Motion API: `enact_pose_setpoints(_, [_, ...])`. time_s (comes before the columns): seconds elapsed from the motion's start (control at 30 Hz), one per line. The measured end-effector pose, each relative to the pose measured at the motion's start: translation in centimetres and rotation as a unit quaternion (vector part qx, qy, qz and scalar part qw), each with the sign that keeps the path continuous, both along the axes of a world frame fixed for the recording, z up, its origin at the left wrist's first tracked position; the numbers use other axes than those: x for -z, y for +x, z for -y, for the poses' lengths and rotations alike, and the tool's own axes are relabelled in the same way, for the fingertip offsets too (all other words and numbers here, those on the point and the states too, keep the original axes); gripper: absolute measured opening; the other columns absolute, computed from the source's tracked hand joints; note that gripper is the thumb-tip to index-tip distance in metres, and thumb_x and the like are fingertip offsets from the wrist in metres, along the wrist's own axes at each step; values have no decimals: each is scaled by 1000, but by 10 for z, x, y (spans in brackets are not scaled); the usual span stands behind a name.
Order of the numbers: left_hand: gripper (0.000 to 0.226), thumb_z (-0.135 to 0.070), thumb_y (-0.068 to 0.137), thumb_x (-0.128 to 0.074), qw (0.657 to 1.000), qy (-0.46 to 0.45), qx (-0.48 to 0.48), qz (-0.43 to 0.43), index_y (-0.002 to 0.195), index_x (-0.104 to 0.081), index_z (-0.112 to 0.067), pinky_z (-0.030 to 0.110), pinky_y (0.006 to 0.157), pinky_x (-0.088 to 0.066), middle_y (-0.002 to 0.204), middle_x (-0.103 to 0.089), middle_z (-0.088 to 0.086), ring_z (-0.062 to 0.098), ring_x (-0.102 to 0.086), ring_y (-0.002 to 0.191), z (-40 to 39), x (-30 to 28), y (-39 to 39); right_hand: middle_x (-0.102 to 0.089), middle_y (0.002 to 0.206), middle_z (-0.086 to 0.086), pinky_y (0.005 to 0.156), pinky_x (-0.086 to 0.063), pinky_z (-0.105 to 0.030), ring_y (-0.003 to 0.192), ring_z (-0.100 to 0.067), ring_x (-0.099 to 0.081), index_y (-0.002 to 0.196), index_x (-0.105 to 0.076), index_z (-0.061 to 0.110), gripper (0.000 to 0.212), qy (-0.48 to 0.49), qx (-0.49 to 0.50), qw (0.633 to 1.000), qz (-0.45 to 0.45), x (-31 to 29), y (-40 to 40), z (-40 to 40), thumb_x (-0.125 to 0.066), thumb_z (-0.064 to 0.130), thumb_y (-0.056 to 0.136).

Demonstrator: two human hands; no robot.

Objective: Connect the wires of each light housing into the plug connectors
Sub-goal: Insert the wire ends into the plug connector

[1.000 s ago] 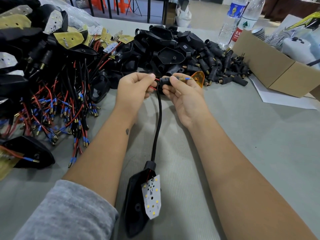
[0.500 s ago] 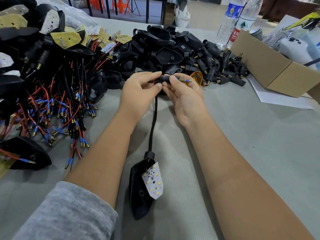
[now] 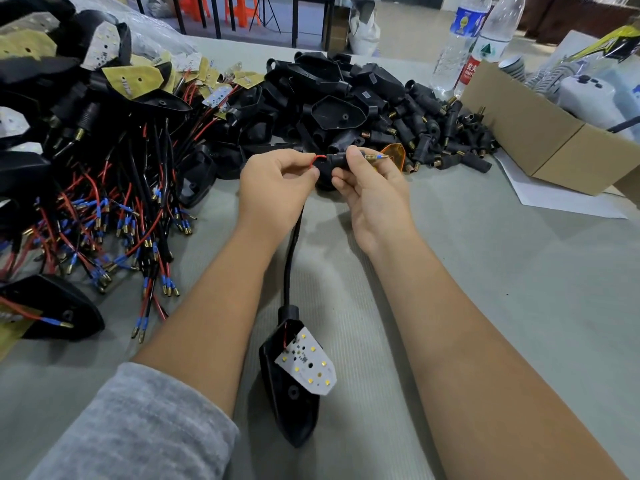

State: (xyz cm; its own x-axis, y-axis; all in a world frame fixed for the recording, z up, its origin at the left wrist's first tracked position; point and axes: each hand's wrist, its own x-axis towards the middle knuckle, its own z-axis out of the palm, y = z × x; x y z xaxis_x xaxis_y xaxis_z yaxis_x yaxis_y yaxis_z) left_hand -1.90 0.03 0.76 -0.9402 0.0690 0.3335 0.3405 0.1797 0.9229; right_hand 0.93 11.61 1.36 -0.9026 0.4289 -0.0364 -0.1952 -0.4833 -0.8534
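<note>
Since a moment ago my hands are apart, baring a red wire [image 3: 318, 158]. Left hand [image 3: 277, 188] pinches it; right hand [image 3: 372, 188] pinches the plug [image 3: 341, 157], axis left-right, level.

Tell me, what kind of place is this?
Probably a small assembly workshop for vehicle lights: a heap of wired light housings, a pile of black plug connectors, and one housing with an LED board being worked by hand.
</note>
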Motion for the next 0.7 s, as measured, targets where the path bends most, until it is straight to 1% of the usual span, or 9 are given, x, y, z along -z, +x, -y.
enact_pose_setpoints(0.1, [17,-3,87,-68,1000,-2,-5,-15,102,-75,-5,25,81,-53,87,-73,6,10,-64,77,0,0,2,-62,75,-5,65,-56,-21,63,-12,-62,95,-57,6,7,-2,17,1000,2,0,0,0,-63,7,94])
enact_pose_setpoints(0.2, [14,-6,87,-68,999,-39,-8,-32,98,-76,-8,21,74,-51,81,-72,1,7,-63,72,-2,0,4,-61,76,-6,64,-56,-22,62,-13,-63,90,-56,8,9,-10,24,1000,-1,0,-1,1,-64,9,94])
enact_pose_setpoints(0.3, [9,-9,85,-68,997,-68,-14,-30,90,-75,-11,27,74,-55,74,-70,-3,9,-65,70,-4,1,5,-60,80,-8,63,-56,-22,63,-14,-63,89,-54,8,11,-21,24,999,-5,1,0,0,-65,10,93])
enact_pose_setpoints(0.37, [3,-12,84,-68,996,-76,-31,-21,85,-70,-13,32,74,-57,70,-68,-5,12,-67,69,-4,1,5,-59,80,-8,64,-57,-23,63,-14,-64,89,-54,8,12,-36,22,999,-11,1,0,0,-64,10,93])
enact_pose_setpoints(0.43, [6,-13,84,-69,997,-69,-40,-20,87,-65,-17,35,74,-57,69,-68,-5,12,-67,68,-4,2,5,-59,80,-7,65,-57,-23,64,-14,-64,89,-54,8,11,-47,21,999,-14,1,0,-1,-64,9,94])
enact_pose_setpoints(0.53, [20,-13,86,-68,997,-67,-22,-39,100,-64,-27,31,72,-57,69,-69,-5,8,-67,65,-3,1,5,-61,80,-7,67,-58,-23,65,-14,-65,89,-55,8,10,-47,12,999,-17,0,0,-1,-63,10,94])
enact_pose_setpoints(0.57, [22,-12,87,-67,997,-65,-16,-42,101,-65,-30,32,72,-57,69,-69,-4,9,-67,65,-3,2,5,-62,81,-8,67,-58,-23,65,-14,-65,89,-55,9,10,-45,8,999,-17,0,0,-2,-63,10,95])
enact_pose_setpoints(0.63, [21,-12,87,-67,998,-51,-8,-40,94,-66,-32,35,74,-57,69,-69,-1,16,-67,68,-3,3,4,-62,81,-8,67,-57,-24,65,-14,-64,87,-54,9,11,-35,1,999,-15,0,0,-1,-63,10,95])
enact_pose_setpoints(0.7, [18,-10,88,-68,999,-30,0,-28,90,-70,-28,37,72,-56,69,-69,5,23,-66,68,-3,3,2,-63,79,-7,67,-57,-24,65,-14,-65,89,-55,9,10,-13,-4,1000,-8,0,0,0,-63,10,94])
